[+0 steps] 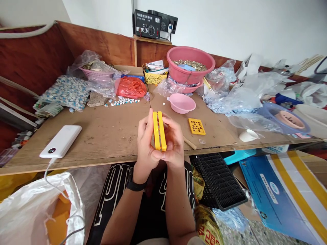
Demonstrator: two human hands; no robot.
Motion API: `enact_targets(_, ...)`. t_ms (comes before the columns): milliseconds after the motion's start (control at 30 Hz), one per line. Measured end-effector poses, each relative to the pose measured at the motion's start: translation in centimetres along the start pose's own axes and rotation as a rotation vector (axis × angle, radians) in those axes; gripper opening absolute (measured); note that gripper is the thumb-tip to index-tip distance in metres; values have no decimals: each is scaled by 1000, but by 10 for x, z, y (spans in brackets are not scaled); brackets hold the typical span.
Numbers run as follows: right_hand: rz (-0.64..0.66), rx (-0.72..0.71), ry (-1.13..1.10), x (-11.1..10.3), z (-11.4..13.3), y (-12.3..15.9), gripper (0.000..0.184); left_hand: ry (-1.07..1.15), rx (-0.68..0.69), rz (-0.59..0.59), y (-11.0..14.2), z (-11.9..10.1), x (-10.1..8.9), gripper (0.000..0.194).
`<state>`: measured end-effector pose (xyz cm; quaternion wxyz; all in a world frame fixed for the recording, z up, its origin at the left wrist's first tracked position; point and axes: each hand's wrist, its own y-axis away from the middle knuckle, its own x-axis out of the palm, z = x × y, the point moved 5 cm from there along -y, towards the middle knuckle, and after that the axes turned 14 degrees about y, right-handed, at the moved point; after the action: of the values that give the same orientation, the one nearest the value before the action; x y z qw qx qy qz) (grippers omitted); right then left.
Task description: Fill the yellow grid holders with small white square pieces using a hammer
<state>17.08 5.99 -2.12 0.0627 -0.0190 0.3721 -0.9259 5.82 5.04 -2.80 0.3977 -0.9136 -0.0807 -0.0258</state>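
Note:
Both hands hold two yellow plastic plates [159, 131] on edge, stacked face to face with a narrow gap between them. My left hand [146, 136] presses the left face, and my right hand [174, 139] wraps the right side; the thumbs meet at the near end. Small parts seem to sit in the gap, too small to make out. To the right on the table lies another yellow plate with square holes [196, 126]. Close to my right hand is a wooden stick [190, 143], partly hidden behind it. A small pink bowl [182, 103] stands beyond the hands.
A white power bank [61, 141] with a cable lies at left. Behind it are a bag of blue-and-white pieces [65, 92], loose pieces [125, 101] and a red bag [131, 87]. A large pink basin [190, 64] holds metal bits. Plastic bags [245, 92] crowd the right.

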Motion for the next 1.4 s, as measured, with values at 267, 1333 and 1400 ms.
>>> enact_targets(267,-3,39,-106,0,-10,3,77,-33,48,-6,-3,-6,-1,117)
enact_targets(1333,-25,18,11,-9,-20,1,75,80,37,-18,0,3,0,110)
enact_targets(1400,-32,11,12,-9,-20,1,75,73,29,-1,0,1,2,108)
